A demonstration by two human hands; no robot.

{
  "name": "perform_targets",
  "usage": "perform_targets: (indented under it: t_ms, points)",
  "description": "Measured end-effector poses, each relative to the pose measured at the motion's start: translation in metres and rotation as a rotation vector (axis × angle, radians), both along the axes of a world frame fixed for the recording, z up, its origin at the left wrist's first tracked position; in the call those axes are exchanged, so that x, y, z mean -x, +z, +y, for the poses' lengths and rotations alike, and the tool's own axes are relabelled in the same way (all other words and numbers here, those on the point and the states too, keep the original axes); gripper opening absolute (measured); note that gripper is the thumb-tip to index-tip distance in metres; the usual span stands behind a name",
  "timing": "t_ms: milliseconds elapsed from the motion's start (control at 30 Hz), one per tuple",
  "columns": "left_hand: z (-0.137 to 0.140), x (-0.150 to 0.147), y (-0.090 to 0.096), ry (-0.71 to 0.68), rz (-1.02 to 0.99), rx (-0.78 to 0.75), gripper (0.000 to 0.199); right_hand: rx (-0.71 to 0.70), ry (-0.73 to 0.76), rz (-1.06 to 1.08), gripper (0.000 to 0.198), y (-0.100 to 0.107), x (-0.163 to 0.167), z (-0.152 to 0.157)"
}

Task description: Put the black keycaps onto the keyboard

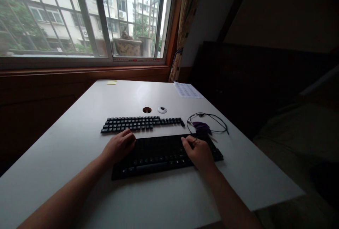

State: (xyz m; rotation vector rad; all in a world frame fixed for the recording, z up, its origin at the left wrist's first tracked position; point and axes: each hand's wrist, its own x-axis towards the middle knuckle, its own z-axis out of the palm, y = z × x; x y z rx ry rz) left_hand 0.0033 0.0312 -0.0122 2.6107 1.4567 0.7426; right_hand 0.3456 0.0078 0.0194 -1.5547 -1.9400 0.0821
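A black keyboard [159, 151] lies slightly askew on the white table. Keycaps show along its front rows and right side, while its upper left part is dark and bare. Curled over its upper left edge, the fingers of my left hand [120, 145] grip the keyboard. My right hand [198, 149] is above the keyboard's right part, its thumb and fingers pinched together; whatever is between them is too small to make out. Behind the keyboard, loose black keycaps [129, 124] stand in several neat rows.
Beside the keyboard's upper right are a purple cloth [201, 127] and a looped black cable [224, 123]. A cable hole [147, 110] and its round white cover [162, 110] lie beyond the keycaps. Printed paper [188, 90] and a yellow note [111, 82] rest near the table's far edge.
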Motion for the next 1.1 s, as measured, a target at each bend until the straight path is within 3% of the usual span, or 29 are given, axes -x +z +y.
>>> perform_targets:
  t_ms: [100, 333, 633, 867, 967, 1100]
  points:
    - [0.0, 0.0, 0.001, -0.005, 0.008, 0.002, 0.011, 0.069, 0.005, -0.028, 0.042, -0.002, -0.001, 0.002]
    - [-0.002, 0.001, 0.002, -0.013, 0.015, -0.012, 0.011, 0.314, 0.011, 0.272, 0.043, -0.005, -0.004, 0.007]
    - [-0.001, -0.001, 0.004, -0.012, 0.026, -0.012, 0.013, 0.385, -0.083, 0.462, 0.043, -0.005, -0.009, 0.011]
    - [-0.002, -0.001, 0.006, -0.01, 0.013, -0.004, 0.011, 0.256, -0.077, 0.388, 0.045, -0.008, -0.01, 0.011]
    - [-0.002, -0.002, 0.006, -0.009, 0.014, -0.015, 0.01, 0.227, -0.056, 0.451, 0.045, -0.006, -0.008, 0.009]
    - [-0.002, -0.001, 0.007, -0.014, 0.028, -0.036, 0.011, 0.29, 0.025, 0.626, 0.042, 0.0, 0.0, 0.007]
